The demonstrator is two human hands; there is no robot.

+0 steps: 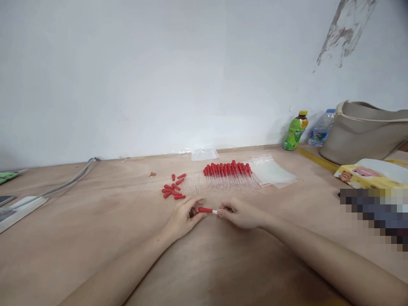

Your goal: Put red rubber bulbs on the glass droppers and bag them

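Observation:
My right hand (239,213) pinches the clear glass tube of a dropper between thumb and fingers. The dropper's red rubber bulb (205,210) points left, toward my left hand (186,216). That hand is open, its thumb and fingers apart around the bulb's end; whether they touch it I cannot tell. Beyond my left hand lie several loose red rubber bulbs (167,191) and a row of bare glass tubes (191,182). Farther right, many glass droppers with red bulbs (228,170) lie side by side, bulbs toward the wall.
Clear plastic bags (270,170) lie right of the droppers. A green bottle (295,131), a water bottle (321,127) and a beige bag (363,131) stand at the right by the wall. A grey cable (68,182) crosses the table's left side.

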